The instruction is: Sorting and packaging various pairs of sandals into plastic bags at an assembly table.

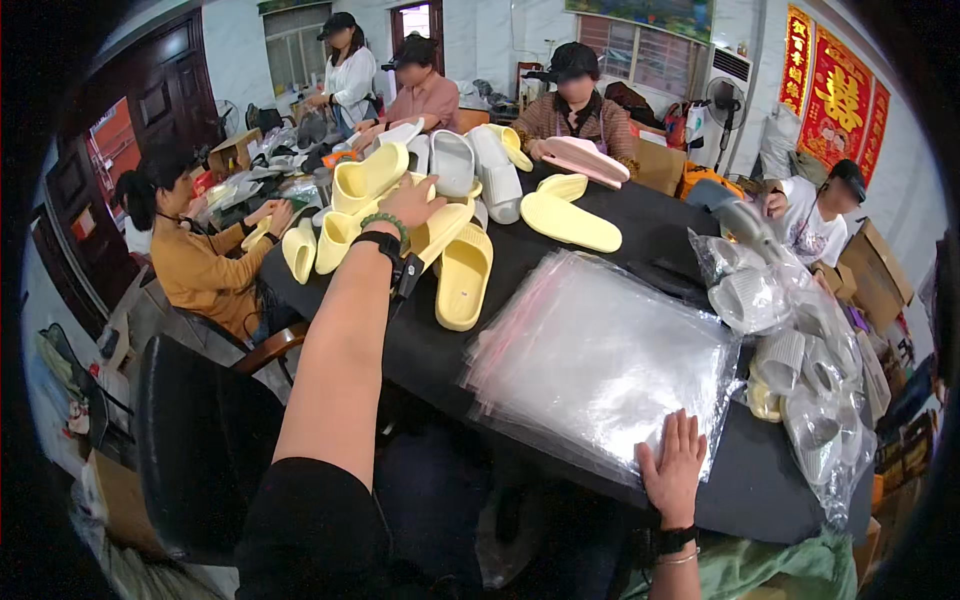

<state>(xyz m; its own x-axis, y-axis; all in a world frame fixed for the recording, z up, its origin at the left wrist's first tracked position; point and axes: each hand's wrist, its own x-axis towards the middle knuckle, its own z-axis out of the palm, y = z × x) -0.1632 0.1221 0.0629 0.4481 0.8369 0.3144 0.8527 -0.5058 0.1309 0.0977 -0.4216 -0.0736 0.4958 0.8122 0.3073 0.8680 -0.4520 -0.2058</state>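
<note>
My left hand [408,203] reaches across the black table into a pile of yellow slide slippers. Its fingers close around the edge of a yellow slipper [440,232], with the fingertips partly hidden among the pile. Close to it are another yellow slipper [464,280] lying sole down and a grey slipper [453,165]. Flat and spread, my right hand [673,465] rests on the near right corner of a stack of clear plastic bags [600,350]. Nothing is held in it.
Grey slippers in clear bags [800,370] crowd the table's right side. A yellow pair [570,220] lies beyond the bag stack. Several people sit or stand around the table; one person's hands hold a pink slipper [585,160]. A black chair [205,450] stands at the left.
</note>
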